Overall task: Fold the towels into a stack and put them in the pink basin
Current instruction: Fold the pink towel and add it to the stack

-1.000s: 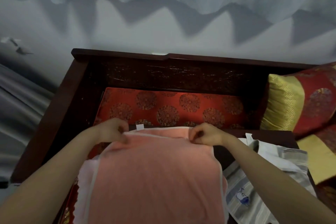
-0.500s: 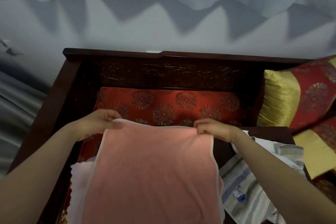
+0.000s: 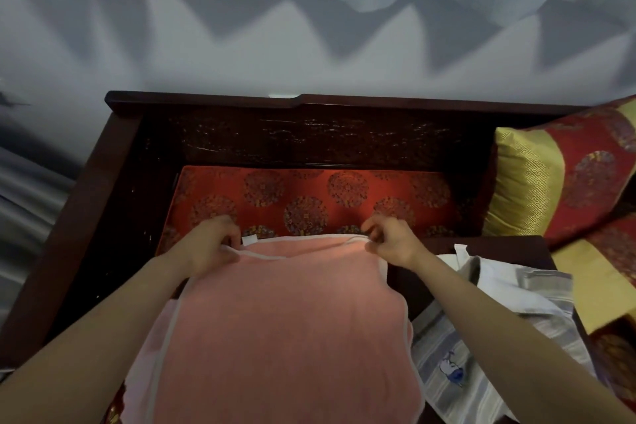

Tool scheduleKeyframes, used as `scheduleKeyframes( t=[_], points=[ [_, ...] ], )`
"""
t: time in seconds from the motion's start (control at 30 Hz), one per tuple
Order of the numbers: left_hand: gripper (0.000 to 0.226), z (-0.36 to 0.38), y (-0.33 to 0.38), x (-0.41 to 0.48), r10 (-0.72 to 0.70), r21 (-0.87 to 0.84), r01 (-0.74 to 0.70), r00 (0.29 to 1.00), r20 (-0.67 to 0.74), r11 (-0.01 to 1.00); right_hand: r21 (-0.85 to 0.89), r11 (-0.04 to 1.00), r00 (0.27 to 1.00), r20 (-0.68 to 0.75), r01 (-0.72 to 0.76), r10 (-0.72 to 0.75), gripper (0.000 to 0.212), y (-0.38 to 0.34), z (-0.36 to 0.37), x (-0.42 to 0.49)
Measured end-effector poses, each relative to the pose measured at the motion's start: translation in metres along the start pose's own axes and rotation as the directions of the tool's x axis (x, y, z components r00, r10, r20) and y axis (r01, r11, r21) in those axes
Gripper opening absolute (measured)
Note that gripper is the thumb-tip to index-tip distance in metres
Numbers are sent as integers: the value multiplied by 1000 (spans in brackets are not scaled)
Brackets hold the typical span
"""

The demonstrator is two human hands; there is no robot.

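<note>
Lowered since a moment ago, the pink towel (image 3: 282, 320) lies at 6 o'clock, its far corners pinched by the left hand (image 3: 210, 244) at 10 and right hand (image 3: 392, 244) at 2, striped towel (image 3: 481, 354) at 4 o'clock.

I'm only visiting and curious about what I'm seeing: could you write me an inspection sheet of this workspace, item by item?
Surface: dark wooden top, in front of a red cushion on a dark wooden bench.
Job's things: pink towel laid out, with a white tag at its far left corner; grey striped towel crumpled to its right; pink basin not in view.
Clutter: nothing seen.
Fingers: left hand grips the pink towel's far left corner; right hand pinches its far right corner.
Cables: nothing seen.
Surroundings: gold-and-red pillow at right; pale wall behind.
</note>
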State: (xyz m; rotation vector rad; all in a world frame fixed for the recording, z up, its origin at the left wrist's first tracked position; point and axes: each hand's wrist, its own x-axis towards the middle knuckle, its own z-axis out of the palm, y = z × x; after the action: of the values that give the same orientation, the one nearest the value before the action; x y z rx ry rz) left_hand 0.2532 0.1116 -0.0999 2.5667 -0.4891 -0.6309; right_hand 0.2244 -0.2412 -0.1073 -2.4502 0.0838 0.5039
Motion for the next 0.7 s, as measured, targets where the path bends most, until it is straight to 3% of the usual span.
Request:
scheduleKeyframes(
  t=[0.23, 0.43, 0.6, 0.7],
  points=[
    [36, 12, -6, -7, 94, 20, -93, 993, -69, 995, -146, 985, 995, -50, -89, 82, 19, -10, 7, 5],
    [26, 9, -3, -2, -81, 50, 81, 997, 2, 995, -235, 954, 979, -132, -186, 158, 18, -22, 12, 1],
    [30, -9, 6, -12, -103, -239, 86, 993, -58, 967, -400, 904, 986, -127, -149, 106, 20, -31, -2, -12],
    [24, -40, 25, -29, -104, -391, 75, 993, -53, 917, -298, 946, 990, -99, -129, 103, 15, -38, -32, -26]
  ],
)
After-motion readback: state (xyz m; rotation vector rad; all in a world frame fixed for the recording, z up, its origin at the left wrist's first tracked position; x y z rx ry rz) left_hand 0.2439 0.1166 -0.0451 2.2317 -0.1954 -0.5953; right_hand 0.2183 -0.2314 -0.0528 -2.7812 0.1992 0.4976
